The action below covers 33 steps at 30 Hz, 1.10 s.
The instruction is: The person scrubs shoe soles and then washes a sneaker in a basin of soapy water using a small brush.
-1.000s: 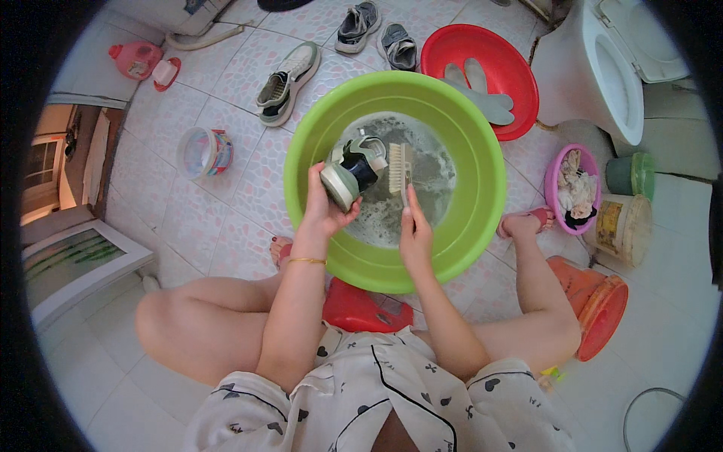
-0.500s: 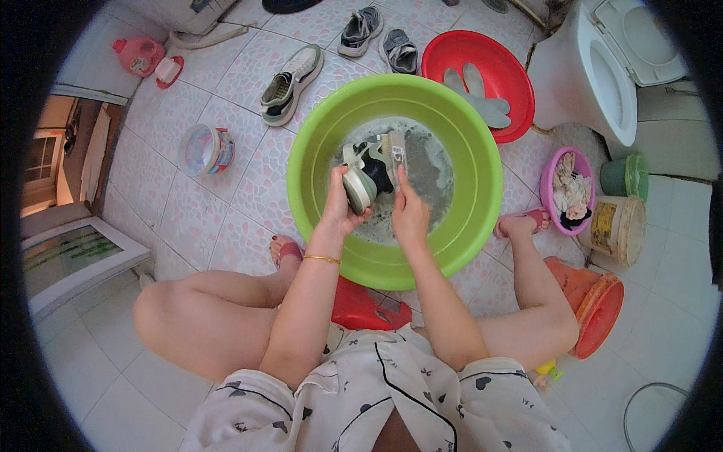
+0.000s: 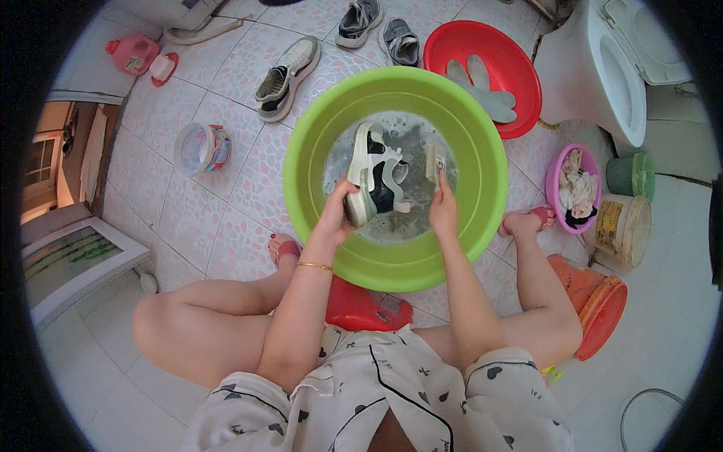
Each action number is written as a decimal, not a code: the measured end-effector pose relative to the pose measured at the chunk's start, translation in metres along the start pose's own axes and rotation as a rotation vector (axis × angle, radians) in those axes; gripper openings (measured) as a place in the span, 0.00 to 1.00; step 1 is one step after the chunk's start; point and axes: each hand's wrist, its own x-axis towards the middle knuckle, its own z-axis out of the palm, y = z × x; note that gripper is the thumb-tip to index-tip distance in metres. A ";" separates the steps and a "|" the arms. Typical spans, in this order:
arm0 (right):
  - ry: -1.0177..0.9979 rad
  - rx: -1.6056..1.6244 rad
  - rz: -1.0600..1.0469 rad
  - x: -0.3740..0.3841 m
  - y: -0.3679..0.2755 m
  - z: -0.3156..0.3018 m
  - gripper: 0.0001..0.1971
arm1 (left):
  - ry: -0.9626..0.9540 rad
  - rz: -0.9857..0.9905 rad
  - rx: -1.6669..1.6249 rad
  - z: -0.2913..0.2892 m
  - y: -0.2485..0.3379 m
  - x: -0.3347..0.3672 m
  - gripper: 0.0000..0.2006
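Note:
My left hand (image 3: pixel 337 209) is closed around the toe end of a white and black sneaker (image 3: pixel 364 167), which is turned on its side over the soapy water. In my right hand (image 3: pixel 444 209) is a scrubbing brush (image 3: pixel 434 165) with pale bristles, gripped by its handle. The brush is apart from the sneaker, to its right. Both are inside a large green basin (image 3: pixel 489 188) holding grey, foamy water (image 3: pixel 399 226).
Beyond the basin stand a white sneaker (image 3: pixel 288 79) and two grey shoes (image 3: pixel 399 41). A red basin (image 3: pixel 523 83) with insoles (image 3: pixel 489 98) is behind right, near the toilet (image 3: pixel 602 83). Left is a small bucket (image 3: pixel 203 148); right are a pink basket (image 3: pixel 553 177) and several buckets (image 3: pixel 621 226).
The brush has come away from the sneaker and moved right. My left hand has turned the sneaker so that its side and sole edge now show.

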 end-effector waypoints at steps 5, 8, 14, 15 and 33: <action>-0.124 -0.238 0.256 0.018 0.034 0.033 0.30 | 0.075 0.004 0.009 -0.020 -0.003 0.011 0.18; -0.110 -0.316 0.315 -0.011 0.029 0.057 0.30 | 0.041 0.024 0.029 -0.016 -0.001 0.001 0.18; -0.106 0.139 0.056 -0.030 0.031 0.060 0.26 | 0.049 -0.027 -0.028 -0.021 -0.012 0.014 0.25; -0.175 0.256 0.181 -0.036 -0.002 0.042 0.24 | 0.056 0.005 -0.027 -0.033 -0.012 0.011 0.26; -0.306 -0.370 -0.267 -0.124 -0.100 0.013 0.31 | 0.028 -0.255 -0.439 -0.026 -0.070 0.042 0.27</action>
